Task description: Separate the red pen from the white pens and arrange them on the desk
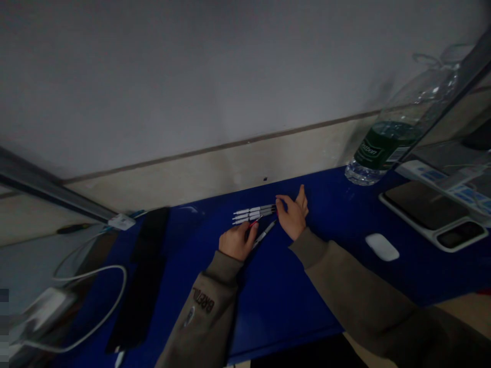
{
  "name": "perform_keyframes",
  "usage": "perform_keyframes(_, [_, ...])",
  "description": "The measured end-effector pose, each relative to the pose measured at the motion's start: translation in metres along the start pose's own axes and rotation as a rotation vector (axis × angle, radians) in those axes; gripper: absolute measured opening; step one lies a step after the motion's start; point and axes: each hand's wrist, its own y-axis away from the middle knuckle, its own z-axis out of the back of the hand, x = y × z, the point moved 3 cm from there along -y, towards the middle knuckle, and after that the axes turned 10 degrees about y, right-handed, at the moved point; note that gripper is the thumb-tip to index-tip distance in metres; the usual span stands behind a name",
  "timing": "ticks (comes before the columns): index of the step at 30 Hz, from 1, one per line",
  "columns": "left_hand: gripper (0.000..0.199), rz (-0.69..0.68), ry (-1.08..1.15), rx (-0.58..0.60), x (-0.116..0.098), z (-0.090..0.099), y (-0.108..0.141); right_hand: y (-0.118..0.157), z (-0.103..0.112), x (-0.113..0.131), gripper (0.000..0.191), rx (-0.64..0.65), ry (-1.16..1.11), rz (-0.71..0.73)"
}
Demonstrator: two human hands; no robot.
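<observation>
Head view shows us a blue counter (276,312) running along a pale wall (192,87), with our two forearms in olive-brown sleeves (356,291) reaching in from the bottom of the frame. Taking our hands as the clock's centre, a large plastic water bottle (387,145) with a green label stands near the wall at about 2 o'clock. A power strip (433,176) sits past it, and a flat white-framed device (429,214) lies at about 3 o'clock. A white computer mouse (382,247) lies just nearer us. At about 8 o'clock are a long black flat object (143,276) and a looped white cable (90,291).

Between our hands, three white-and-grey pen-like probes (253,213) lie side by side, with a grey probe (264,234) slanting just below them and a red wire (254,223) nearby. Our right hand (293,214) has its fingers at the probes' right ends and its thumb raised. Our left hand (238,241) curls beside the red wire. We cannot tell whether either grip is closed on anything.
</observation>
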Motion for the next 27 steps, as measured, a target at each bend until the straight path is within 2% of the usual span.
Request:
perform_keyframes(6, [0.047, -0.004, 0.011, 0.0, 0.0, 0.0, 0.0, -0.004, -0.009, -0.006, 0.03, 0.038, -0.048, 0.007])
perform_keyframes(16, [0.047, 0.003, 0.007, -0.01, 0.001, -0.001, 0.0, 0.0, 0.008, 0.009, 0.021, 0.021, -0.159, 0.183])
perform_keyframes(22, [0.043, 0.01, 0.024, -0.03, 0.002, -0.001, 0.0, -0.004, 0.005, 0.004, 0.022, 0.01, -0.27, 0.131])
perform_keyframes(25, [0.04, 0.014, 0.098, -0.091, 0.004, 0.0, -0.001, -0.008, 0.003, -0.001, 0.024, -0.014, -0.392, 0.097])
perform_keyframes(27, [0.038, 0.028, 0.177, -0.141, 0.007, 0.002, -0.002, -0.011, 0.002, -0.006, 0.028, -0.028, -0.512, 0.026])
